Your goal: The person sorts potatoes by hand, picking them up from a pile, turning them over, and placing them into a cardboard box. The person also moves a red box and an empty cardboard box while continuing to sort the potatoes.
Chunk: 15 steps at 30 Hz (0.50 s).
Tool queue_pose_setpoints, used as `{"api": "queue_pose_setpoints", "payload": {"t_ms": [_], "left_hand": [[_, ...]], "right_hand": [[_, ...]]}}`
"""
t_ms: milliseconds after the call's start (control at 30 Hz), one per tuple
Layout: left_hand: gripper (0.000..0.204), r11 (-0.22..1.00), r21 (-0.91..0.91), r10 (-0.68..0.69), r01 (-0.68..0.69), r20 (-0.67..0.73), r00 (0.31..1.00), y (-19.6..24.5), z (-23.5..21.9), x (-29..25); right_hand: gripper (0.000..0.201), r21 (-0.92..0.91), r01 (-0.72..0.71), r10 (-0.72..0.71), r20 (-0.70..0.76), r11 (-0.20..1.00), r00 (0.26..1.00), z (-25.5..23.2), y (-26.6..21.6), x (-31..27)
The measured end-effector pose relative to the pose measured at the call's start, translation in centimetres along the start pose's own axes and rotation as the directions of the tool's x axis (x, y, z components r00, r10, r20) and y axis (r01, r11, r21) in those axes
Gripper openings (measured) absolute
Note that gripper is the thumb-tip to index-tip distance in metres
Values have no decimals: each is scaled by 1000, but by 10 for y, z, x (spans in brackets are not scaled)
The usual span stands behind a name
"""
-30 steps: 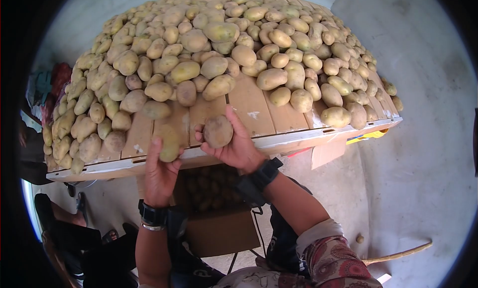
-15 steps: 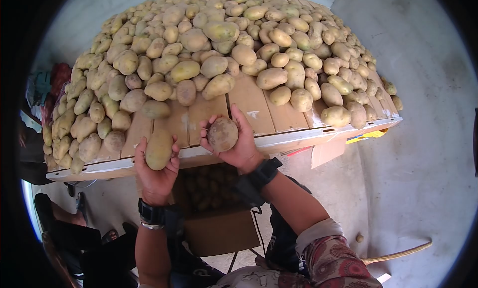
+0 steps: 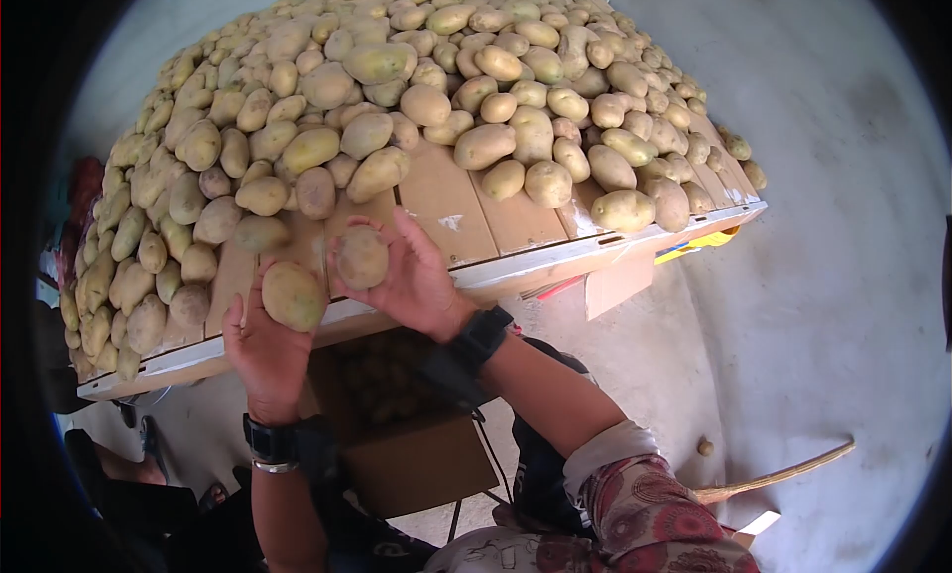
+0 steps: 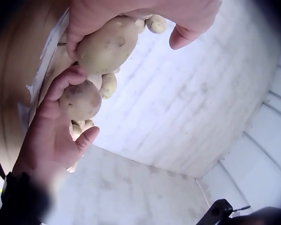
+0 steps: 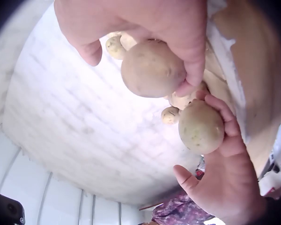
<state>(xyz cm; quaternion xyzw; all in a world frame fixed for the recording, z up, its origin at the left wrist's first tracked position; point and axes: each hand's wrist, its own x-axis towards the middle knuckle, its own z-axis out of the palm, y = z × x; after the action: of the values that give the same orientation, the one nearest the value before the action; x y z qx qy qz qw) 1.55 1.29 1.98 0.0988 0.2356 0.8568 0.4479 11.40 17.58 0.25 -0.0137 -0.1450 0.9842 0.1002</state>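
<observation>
In the head view my left hand (image 3: 266, 360), palm up, cradles an oval, yellowish potato (image 3: 293, 296) in its curled fingers, with the thumb held out to the side. Close beside it, my right hand (image 3: 424, 287) has a rounder, browner potato (image 3: 362, 257) in its fingers, its thumb also spread away. Both wrist views show the two potatoes near each other, the fingers bent round them. Beyond the hands a large heap of potatoes (image 3: 367, 135) covers most of the slatted wooden table (image 3: 446, 211).
Below the white front edge (image 3: 476, 276) of the table, an open cardboard box (image 3: 426, 469) holds more potatoes. A single potato (image 3: 705, 446) and a stick (image 3: 783, 471) lie on the floor to the right. Another person's foot (image 3: 154, 454) shows at lower left.
The head view has shifted, so the table and heap sit further left. My hands have come closer together, both thumbs have spread off the potatoes, and the left potato has turned.
</observation>
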Motion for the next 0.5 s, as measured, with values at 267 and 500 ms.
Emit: {"api": "queue_pose_setpoints", "payload": {"t_ms": [267,500], "left_hand": [[62,999,30,-24,22,68,997,-1,10,-1],[42,947,320,50,-27,-65,997,-1,0,-4]], "right_hand": [[47,-126,-3,3,0,992,1000,-11,8,2],[46,-315,37,-33,20,948,999,-9,7,4]]}}
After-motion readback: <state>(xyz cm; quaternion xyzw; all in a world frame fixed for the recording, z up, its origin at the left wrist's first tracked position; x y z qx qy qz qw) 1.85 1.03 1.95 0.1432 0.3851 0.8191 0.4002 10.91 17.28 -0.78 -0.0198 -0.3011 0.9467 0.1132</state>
